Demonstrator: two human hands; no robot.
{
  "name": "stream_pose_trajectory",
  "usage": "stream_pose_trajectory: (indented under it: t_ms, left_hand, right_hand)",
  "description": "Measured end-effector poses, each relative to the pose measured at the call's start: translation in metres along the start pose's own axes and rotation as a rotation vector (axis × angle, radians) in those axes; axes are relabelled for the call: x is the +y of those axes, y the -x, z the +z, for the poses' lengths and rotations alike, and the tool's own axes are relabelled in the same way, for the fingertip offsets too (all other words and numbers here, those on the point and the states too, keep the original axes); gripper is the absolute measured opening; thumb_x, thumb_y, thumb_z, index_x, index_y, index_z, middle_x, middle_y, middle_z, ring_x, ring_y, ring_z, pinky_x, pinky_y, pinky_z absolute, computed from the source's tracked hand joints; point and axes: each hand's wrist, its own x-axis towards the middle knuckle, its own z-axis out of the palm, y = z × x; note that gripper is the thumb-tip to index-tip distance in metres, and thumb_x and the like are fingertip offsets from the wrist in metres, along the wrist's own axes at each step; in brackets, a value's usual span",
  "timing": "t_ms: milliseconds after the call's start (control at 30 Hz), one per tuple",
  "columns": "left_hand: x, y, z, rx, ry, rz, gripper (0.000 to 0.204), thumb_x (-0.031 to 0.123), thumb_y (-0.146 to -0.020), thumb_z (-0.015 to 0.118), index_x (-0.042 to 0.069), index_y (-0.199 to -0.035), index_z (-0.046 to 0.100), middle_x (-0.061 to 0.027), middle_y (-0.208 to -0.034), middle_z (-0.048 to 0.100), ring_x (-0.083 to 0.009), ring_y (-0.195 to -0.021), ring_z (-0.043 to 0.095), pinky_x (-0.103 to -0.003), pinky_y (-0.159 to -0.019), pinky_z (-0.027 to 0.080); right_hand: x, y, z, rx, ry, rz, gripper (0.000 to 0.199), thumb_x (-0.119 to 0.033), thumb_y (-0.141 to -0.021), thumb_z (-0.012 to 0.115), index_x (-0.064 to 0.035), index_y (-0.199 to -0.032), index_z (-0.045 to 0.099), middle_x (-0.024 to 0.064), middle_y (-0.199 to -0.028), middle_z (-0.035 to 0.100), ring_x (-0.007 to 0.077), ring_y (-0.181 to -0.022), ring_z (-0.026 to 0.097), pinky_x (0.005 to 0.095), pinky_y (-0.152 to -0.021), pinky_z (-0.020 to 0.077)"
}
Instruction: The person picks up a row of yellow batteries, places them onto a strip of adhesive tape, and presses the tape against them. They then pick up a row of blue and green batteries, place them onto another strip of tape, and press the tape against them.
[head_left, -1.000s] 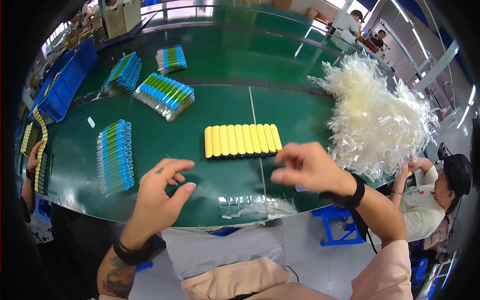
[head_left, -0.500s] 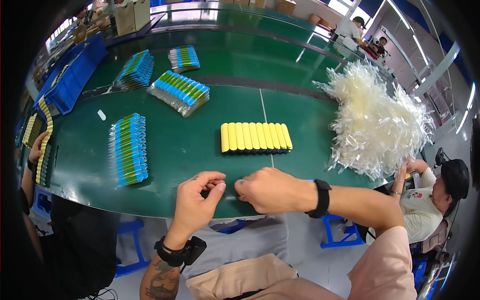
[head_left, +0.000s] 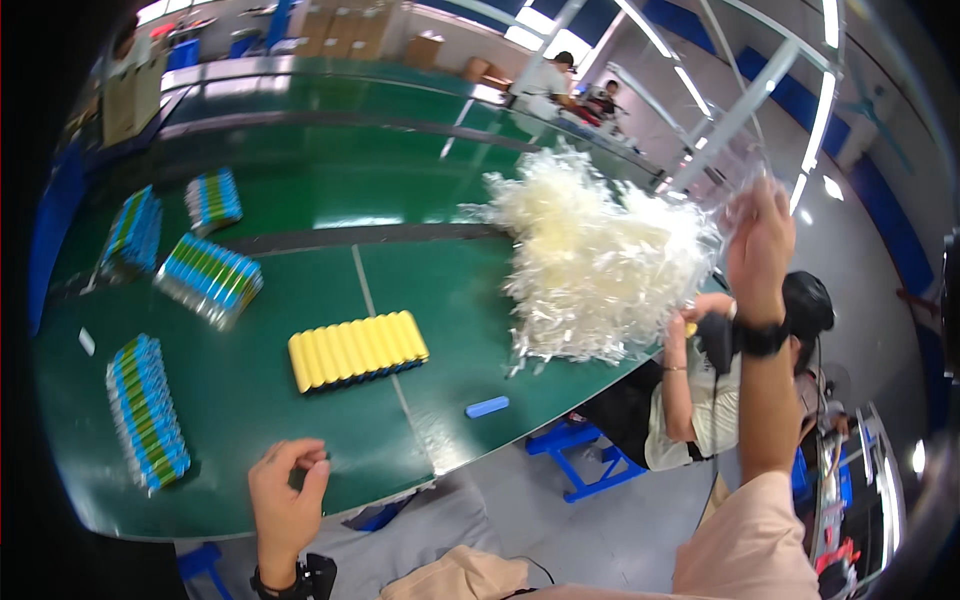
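My left hand (head_left: 285, 492) hovers over the near edge of the green table, fingers curled; a small dark spot shows between thumb and index fingertips, too small to name. Beyond it lies a block of yellow cylinders (head_left: 358, 350) in a row, dark along its lower side. My right hand (head_left: 762, 240) is raised at the upper right, beyond the pile, blurred by motion. Its fingers are closed on clear plastic film (head_left: 738, 188) whose shape is smeared. Beside that arm, a large heap of clear, whitish plastic strips (head_left: 600, 265) covers the table's right part.
Several blue-and-green bundles (head_left: 148, 412) with clear plastic sides lie on the left. A small blue bar (head_left: 487, 407) rests near the table's front edge (head_left: 440, 474). A seated person (head_left: 690, 400) works close by on the right, past a blue stool (head_left: 590, 460).
The view has swung to the right. My right hand has gone from beside my left, near the table's front, up past the plastic heap. The blue bar has come into plain sight.
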Motion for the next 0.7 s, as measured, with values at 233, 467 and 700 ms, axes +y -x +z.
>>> stream_pose_trajectory:
  t_ms: [233, 467, 700]
  left_hand:
    - [0.0, -0.002, 0.003, 0.035, 0.013, -0.062, 0.022, -0.002, -0.077, 0.069, -0.003, -0.099, 0.069, -0.0147, -0.085, 0.069, -0.0241, -0.076, 0.067, -0.033, -0.074, 0.053]
    - [0.001, -0.004, -0.004, -0.011, -0.032, 0.01, 0.022, 0.017, -0.083, 0.075, 0.004, -0.101, 0.072, -0.013, -0.09, 0.073, -0.0309, -0.082, 0.07, -0.038, -0.075, 0.054]
    - [-0.003, 0.005, -0.006, -0.004, -0.033, 0.095, 0.022, 0.02, -0.088, 0.073, 0.006, -0.105, 0.071, -0.0107, -0.092, 0.072, -0.0315, -0.085, 0.068, -0.039, -0.078, 0.052]
  right_hand:
    - [0.024, -0.09, -0.041, -0.004, 0.995, -0.559, 0.019, -0.021, -0.099, 0.066, -0.0034, -0.094, 0.061, 0.0047, -0.073, 0.06, 0.0107, -0.063, 0.059, 0.0294, -0.056, 0.0481]
    - [0.172, 0.026, -0.022, -0.647, 1.393, -0.28, 0.04, -0.043, -0.086, 0.065, -0.0033, -0.087, 0.06, 0.0162, -0.082, 0.06, 0.0364, -0.079, 0.058, 0.047, -0.071, 0.0429]
    - [0.081, 0.061, 0.046, -0.584, 0.861, -0.521, 0.012, -0.003, -0.086, 0.06, 0.0009, -0.096, 0.055, 0.0136, -0.092, 0.055, 0.0291, -0.088, 0.055, 0.0376, -0.086, 0.0433]
